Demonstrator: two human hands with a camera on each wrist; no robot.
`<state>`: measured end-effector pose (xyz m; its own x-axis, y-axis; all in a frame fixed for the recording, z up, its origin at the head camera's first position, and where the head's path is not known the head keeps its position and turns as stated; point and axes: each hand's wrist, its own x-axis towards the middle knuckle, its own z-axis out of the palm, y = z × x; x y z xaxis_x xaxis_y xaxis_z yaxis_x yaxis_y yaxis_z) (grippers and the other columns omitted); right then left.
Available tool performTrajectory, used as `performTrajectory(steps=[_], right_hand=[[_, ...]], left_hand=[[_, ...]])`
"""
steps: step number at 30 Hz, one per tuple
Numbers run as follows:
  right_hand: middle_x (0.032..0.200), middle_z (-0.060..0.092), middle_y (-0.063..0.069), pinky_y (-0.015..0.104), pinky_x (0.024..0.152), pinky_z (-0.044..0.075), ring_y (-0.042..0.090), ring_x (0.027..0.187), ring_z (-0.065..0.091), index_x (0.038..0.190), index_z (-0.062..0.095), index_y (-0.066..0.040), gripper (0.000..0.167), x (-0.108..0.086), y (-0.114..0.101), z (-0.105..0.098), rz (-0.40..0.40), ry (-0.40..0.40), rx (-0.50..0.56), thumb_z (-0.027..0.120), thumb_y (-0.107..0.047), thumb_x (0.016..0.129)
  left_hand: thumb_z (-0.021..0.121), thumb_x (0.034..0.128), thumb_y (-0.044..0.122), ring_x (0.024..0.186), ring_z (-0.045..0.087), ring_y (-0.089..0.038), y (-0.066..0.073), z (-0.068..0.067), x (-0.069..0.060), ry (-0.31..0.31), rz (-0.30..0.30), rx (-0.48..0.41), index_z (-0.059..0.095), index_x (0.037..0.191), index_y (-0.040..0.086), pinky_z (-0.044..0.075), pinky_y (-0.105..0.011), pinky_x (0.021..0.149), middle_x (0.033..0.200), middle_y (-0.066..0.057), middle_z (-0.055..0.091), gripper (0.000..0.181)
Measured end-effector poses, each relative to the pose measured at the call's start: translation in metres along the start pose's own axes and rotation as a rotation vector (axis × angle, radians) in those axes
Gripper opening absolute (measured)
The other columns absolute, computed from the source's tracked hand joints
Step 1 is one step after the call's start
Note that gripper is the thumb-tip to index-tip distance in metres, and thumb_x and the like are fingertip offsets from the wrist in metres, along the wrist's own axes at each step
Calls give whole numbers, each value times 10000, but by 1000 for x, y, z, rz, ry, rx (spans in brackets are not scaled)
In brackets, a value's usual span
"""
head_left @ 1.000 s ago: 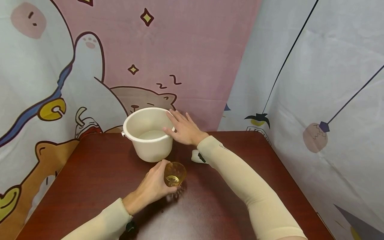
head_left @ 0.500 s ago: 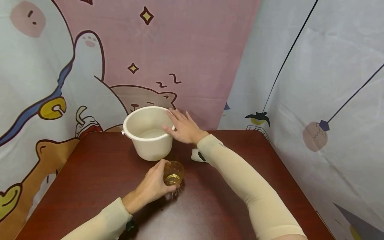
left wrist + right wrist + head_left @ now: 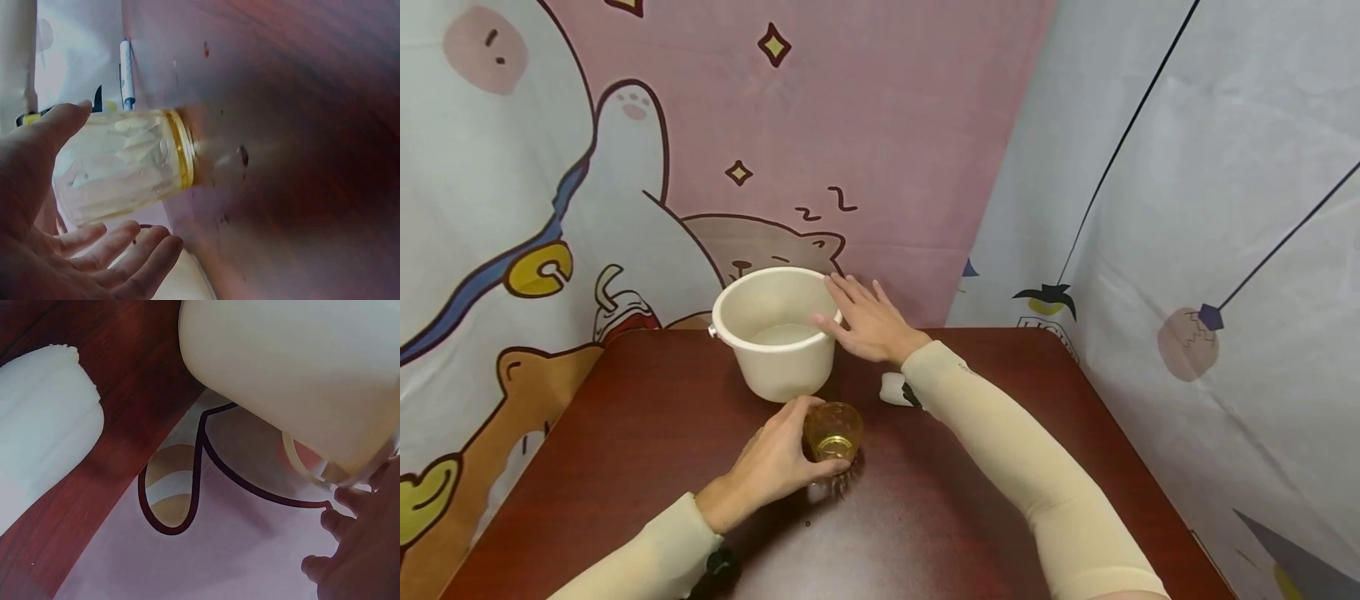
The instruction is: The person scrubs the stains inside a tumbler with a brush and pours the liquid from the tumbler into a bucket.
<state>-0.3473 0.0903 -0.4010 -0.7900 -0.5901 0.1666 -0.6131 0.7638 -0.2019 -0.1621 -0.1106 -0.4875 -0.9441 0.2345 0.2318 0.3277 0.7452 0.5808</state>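
Note:
An amber-tinted drinking glass (image 3: 833, 435) stands upright on the table; its ribbed side and yellow base (image 3: 181, 150) show in the left wrist view. My left hand (image 3: 778, 450) is curved loosely around it, thumb and fingers spread, with a gap between palm and glass. Beyond it sits a cream-white bucket (image 3: 782, 367), with a side knob on its left. My right hand (image 3: 874, 321) rests with straight fingers at the bucket's right rim. In the right wrist view the fingertips lie near the rim and the bucket's handle (image 3: 294, 456).
A white object (image 3: 892, 389), partly hidden by the right sleeve, lies right of the bucket; its kind is unclear. The red-brown table (image 3: 647, 433) has a few tiny spots near the glass. A printed cartoon curtain (image 3: 910, 125) hangs behind and beside the table.
The left hand's fingers have loosened and spread around the glass, which has shifted slightly left and stands on the table. The right hand stays at the bucket rim.

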Motion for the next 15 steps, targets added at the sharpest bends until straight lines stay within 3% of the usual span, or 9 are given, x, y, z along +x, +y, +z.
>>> performTrajectory(steps=[8,15], right_hand=[[1983,159,32,648,1492,56,314,1853,157,1890,105,-224,938,-21,7,0,-7,5,-25,283,-797,1169],[1977,191,24,648,1493,53,293,1853,161,1889,140,-231,919,-43,12,0,-17,36,-10,338,-773,1174]], left_hand=[[1082,803,516,1203,827,-250,-7,-11,-4,1,24,-4,632,1511,157,682,-526,984,1414,-72,759,913],[1068,820,537,1178,821,-304,-13,-24,-9,25,36,-1,638,1506,166,680,-521,978,1376,-86,778,891]])
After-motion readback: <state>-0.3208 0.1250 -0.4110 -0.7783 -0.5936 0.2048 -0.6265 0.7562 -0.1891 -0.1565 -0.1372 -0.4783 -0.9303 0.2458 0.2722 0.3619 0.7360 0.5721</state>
